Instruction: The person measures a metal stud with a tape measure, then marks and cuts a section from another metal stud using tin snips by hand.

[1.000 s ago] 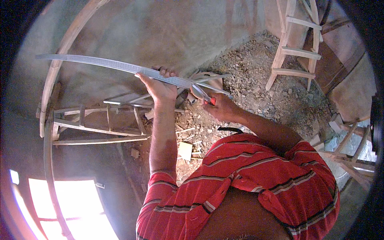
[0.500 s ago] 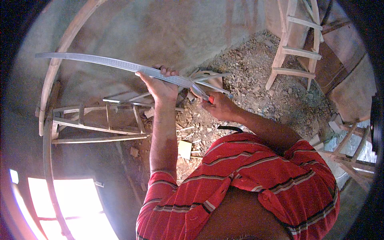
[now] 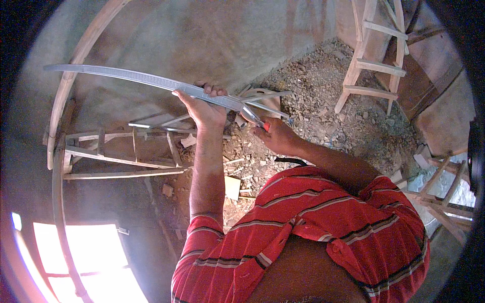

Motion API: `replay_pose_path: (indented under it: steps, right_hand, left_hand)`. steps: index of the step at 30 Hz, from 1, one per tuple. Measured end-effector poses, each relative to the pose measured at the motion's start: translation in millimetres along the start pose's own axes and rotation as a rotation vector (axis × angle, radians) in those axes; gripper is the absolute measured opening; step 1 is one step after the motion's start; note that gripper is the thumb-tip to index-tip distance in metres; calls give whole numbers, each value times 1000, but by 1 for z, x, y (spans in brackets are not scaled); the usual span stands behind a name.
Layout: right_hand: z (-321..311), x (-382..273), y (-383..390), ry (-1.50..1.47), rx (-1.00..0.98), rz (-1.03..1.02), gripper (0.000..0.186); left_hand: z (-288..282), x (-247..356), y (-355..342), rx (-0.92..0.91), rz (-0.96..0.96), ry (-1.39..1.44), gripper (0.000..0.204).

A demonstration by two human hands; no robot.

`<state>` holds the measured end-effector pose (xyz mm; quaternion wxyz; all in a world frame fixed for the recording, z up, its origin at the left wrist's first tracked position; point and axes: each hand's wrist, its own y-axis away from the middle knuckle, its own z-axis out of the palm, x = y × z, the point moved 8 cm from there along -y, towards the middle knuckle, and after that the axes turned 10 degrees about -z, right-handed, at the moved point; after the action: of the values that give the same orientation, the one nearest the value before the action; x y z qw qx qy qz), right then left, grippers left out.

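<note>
We look down on a rubble-strewn floor point(image 3: 323, 101) running from centre to two o'clock. A wooden ladder point(image 3: 371, 55) leans at one o'clock, and a wooden frame point(image 3: 121, 151) lies at nine o'clock. No bin, box or other container shows, so nothing is held in one. Our long curved grey strip point(image 3: 136, 78) sweeps from ten o'clock to the centre, raised clear of the floor, likely so its end can be worked. Our left hand point(image 3: 204, 108) is closed around it near that end, steadying it. Our right hand point(image 3: 278, 136), just beside, is clenched on a small red-handled tool point(image 3: 257, 121) touching the strip's end.
</note>
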<state>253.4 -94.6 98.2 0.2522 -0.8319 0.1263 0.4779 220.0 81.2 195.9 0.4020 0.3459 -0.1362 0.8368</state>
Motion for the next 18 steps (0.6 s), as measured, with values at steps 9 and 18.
replay_pose_path:
  steps: [9, 18]
  right_hand:
    - [4, -4, 7, -66, 130, -130, 41]
    - [10, -3, 28, -227, -297, -19, 31]
  left_hand:
    - [-3, 6, 11, 112, 43, -11, 68]
    - [-15, 12, 23, -65, -39, 45, 65]
